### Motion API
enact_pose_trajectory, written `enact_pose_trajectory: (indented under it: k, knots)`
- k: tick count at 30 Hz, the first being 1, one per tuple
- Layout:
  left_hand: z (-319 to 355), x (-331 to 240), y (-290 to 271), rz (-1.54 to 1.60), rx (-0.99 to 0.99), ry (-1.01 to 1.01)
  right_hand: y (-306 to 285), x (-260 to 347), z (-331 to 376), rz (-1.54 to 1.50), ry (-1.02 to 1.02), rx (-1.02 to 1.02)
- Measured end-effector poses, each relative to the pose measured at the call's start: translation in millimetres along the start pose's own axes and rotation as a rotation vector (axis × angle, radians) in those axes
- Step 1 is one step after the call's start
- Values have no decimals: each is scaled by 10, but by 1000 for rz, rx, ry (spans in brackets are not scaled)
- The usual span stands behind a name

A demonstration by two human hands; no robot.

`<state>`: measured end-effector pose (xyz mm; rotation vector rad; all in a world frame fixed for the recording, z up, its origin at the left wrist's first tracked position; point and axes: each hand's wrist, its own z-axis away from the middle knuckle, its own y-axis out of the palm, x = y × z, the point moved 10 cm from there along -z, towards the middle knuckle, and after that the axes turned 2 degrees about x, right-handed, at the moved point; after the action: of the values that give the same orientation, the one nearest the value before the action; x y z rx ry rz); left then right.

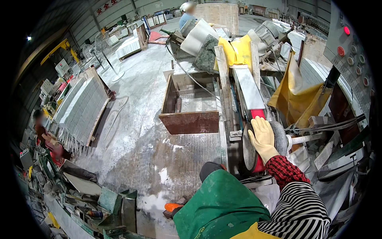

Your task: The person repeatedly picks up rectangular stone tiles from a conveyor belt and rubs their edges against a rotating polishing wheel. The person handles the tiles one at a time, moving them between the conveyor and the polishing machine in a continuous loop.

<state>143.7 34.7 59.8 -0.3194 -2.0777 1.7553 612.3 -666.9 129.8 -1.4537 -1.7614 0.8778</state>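
My right hand (262, 136), in a cream rubber glove, lies palm down with its fingers stretched forward. It is over the red conveyor belt (258, 113) at the near end of the machine. Just beyond the fingertips lies a long pale stone slab (248, 87), its near end over the belt. The slab's far end runs under a yellow cover (235, 51). Whether the fingers touch the slab I cannot tell. A grey roller or wheel (280, 138) stands right of the hand. My left hand is out of view.
An open wooden box (189, 122) stands left of the conveyor. A control panel (348, 51) with buttons rises at right, near a hanging yellow sheet (298, 95). Stacked blocks (81, 107) and stone offcuts (99, 199) lie left. Other people are at far left and at the back.
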Motion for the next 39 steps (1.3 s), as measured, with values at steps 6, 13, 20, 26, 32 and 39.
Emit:
enact_pose_trajectory:
  k: [6,13,20,26,32,39]
  knots:
    - [12,27,8,1,4,-5,-136,109,27,13,-32,-46]
    - [16,34,10,3,8,-6,-227,167,92,18,-51,-84]
    - [20,54,20,7,5,-6,-191,167,199,19,-30,-74]
    - [-8,91,31,18,8,4,-274,205,258,3,-17,-71]
    - [16,128,41,5,8,-11,-260,245,328,15,-35,-97]
    - [1,138,23,0,8,-22,-293,274,406,15,-34,-102]
